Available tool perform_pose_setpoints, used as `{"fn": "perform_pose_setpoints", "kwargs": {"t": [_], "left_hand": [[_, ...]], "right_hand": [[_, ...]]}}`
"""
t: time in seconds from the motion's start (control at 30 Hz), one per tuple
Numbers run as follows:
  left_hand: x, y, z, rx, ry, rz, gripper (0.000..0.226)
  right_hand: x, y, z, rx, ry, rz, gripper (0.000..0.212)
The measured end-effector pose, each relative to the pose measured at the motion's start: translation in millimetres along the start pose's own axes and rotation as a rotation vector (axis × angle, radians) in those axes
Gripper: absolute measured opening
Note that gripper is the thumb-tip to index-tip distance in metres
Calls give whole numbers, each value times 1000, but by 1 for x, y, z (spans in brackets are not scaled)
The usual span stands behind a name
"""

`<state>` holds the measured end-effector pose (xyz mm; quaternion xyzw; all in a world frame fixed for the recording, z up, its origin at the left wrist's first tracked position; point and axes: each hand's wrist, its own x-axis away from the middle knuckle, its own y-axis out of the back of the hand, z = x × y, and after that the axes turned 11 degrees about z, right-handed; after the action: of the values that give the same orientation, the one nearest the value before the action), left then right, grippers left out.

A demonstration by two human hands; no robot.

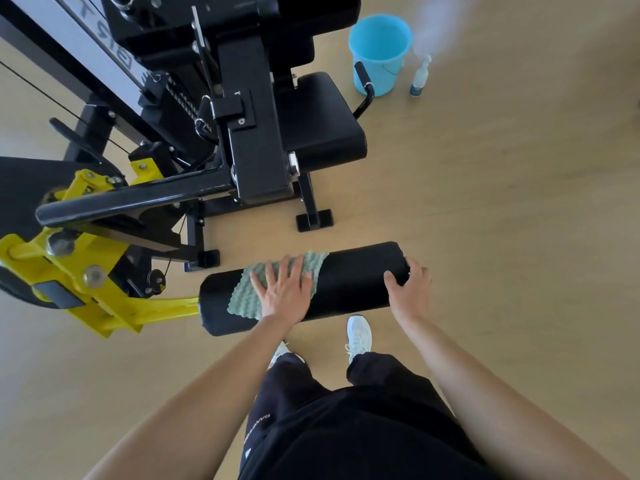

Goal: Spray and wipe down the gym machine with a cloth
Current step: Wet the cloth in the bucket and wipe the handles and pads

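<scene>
A black and yellow gym machine (242, 133) fills the upper left. Its black padded roller (353, 285) lies crosswise in front of me on a yellow arm (138, 313). A green-and-white textured cloth (249, 292) is draped over the roller's left half. My left hand (284, 292) lies flat on the cloth with fingers spread, pressing it against the pad. My right hand (408, 289) grips the roller's right end. A small spray bottle (419, 77) stands on the floor far right of the seat, away from both hands.
A light blue bucket (379, 53) stands on the wooden floor beside the spray bottle, behind the black seat pad (322, 123). The machine's feet (313, 220) rest just beyond the roller. My legs and white shoes (359, 336) are directly below the roller.
</scene>
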<state>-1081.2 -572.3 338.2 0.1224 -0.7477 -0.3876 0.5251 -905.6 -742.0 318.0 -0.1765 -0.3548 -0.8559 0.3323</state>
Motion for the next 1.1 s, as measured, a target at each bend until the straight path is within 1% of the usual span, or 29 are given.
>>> {"fn": "perform_pose_setpoints", "kwargs": {"t": [0.17, 0.27, 0.33, 0.37, 0.43, 0.5, 0.57, 0.63, 0.7, 0.83, 0.93, 1.0, 1.03, 1.1], "left_hand": [[9, -9, -68, -210, -353, 73, 62], [11, -11, -68, -276, -490, 68, 61], [7, -9, -48, -274, -491, 18, 59], [4, -7, -35, -269, -457, -7, 59], [0, -3, -8, -232, -344, -50, 60], [-2, 3, 7, -175, -228, -59, 61], [-4, 5, 2, -147, -156, -40, 60], [-8, 5, -19, -131, -136, -10, 58], [-12, 3, -44, -149, -198, 20, 57], [-18, 1, -98, -248, -408, 96, 58], [-16, -5, -128, -341, -563, 122, 58], [-15, -7, -132, -366, -596, 107, 58], [-15, -8, -129, -359, -592, 95, 57], [-16, -6, -113, -342, -553, 61, 57]], "right_hand": [[-10, 12, -13, -43, 28, 65, 49], [-16, 18, -18, -24, 52, 93, 51], [-18, 22, -21, -28, 58, 116, 50], [-19, 24, -21, -28, 60, 125, 49], [-20, 27, -22, -34, 60, 135, 47], [-20, 28, -22, -49, 53, 148, 45], [-20, 28, -21, -82, 51, 152, 43], [-20, 27, -22, -122, 43, 150, 40], [-18, 26, -22, -153, 38, 131, 35], [-13, 27, -19, -208, 54, 110, 17], [-12, 26, -21, -175, 90, 92, 10], [-12, 26, -23, -141, 97, 86, 2], [-12, 26, -25, -138, 98, 88, 4], [-8, 27, -27, -164, 79, 99, 18]]}}
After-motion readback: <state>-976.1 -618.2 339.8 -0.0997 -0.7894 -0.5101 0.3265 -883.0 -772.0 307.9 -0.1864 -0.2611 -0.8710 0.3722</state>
